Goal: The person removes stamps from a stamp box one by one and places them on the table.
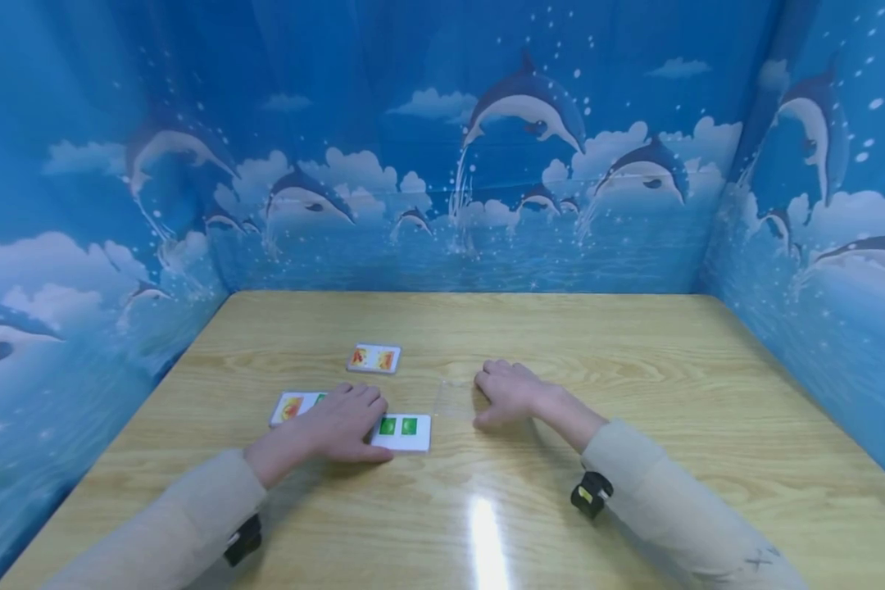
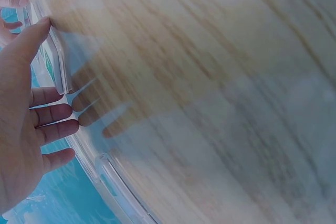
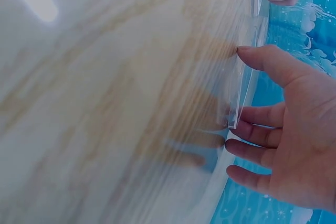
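Note:
A white card block with two green squares [image 1: 410, 442] lies flat on the table, with a clear edge visible in the left wrist view. My left hand [image 1: 339, 422] grips its left part, thumb at the near edge and index finger at the far edge. Just right of the block lies a thin, clear plastic piece [image 1: 453, 399], rectangular and almost invisible against the wood. My right hand [image 1: 512, 393] holds that piece by its edges; the right wrist view has the thumb [image 3: 262, 59] at one end and fingertips at the other.
Partly behind my left hand lies another white card block [image 1: 286, 408] with an orange and a green picture. Farther back is a card block with orange pictures [image 1: 374, 358]. A blue dolphin-print curtain [image 1: 413, 147] surrounds the wooden table [image 1: 597, 344] on three sides.

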Demonstrator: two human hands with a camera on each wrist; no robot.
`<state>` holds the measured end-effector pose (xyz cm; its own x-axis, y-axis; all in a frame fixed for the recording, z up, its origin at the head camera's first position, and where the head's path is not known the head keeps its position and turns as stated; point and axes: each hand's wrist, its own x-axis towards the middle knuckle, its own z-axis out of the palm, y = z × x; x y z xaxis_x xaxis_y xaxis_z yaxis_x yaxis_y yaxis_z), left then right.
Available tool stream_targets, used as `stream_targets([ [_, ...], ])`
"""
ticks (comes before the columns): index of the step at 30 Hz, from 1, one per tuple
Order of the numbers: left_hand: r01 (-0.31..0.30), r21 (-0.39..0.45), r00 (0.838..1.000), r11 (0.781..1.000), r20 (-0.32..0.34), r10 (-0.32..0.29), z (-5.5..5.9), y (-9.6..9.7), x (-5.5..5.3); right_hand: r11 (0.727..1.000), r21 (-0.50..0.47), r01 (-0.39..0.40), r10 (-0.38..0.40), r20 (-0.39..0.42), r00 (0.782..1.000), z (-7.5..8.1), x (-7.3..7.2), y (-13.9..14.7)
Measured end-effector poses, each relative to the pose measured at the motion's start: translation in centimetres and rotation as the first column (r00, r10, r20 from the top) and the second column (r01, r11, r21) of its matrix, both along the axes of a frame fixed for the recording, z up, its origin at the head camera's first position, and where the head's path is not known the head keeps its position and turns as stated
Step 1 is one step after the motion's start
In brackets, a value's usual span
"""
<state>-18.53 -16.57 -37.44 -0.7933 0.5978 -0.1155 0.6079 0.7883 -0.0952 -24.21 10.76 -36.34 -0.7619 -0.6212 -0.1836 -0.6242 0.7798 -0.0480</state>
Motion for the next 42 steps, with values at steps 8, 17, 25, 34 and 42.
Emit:
stream_targets([
  [8,-0.003,0.005,1.0,1.0,0.012,0.003,0.0,-0.1,0.1,0.998,-0.057,0.021,-0.018,0.05,0.999,0.2,-0.1,0.4],
  [17,0.002,0.004,1.0,1.0,0.021,-0.002,0.1,-0.1,0.1,0.884,-0.452,0.119,-0.038,0.185,0.982,2.2,-0.9,-0.5],
  [25,0.005,-0.009,0.999,1.0,0.035,-0.005,0.4,-0.1,-0.1,0.723,-0.64,0.261,-0.03,0.348,0.937,2.6,-0.7,-2.3],
  [34,-0.002,-0.011,0.999,1.0,0.047,0.003,0.7,0.1,-0.3,0.667,-0.68,0.303,0.011,0.416,0.909,1.6,-0.3,-4.8],
  [42,0.015,0.0,0.999,1.0,0.05,-0.015,0.8,0.1,-0.5,0.663,-0.692,0.287,0.065,0.435,0.898,-0.2,-0.2,-5.7],
])
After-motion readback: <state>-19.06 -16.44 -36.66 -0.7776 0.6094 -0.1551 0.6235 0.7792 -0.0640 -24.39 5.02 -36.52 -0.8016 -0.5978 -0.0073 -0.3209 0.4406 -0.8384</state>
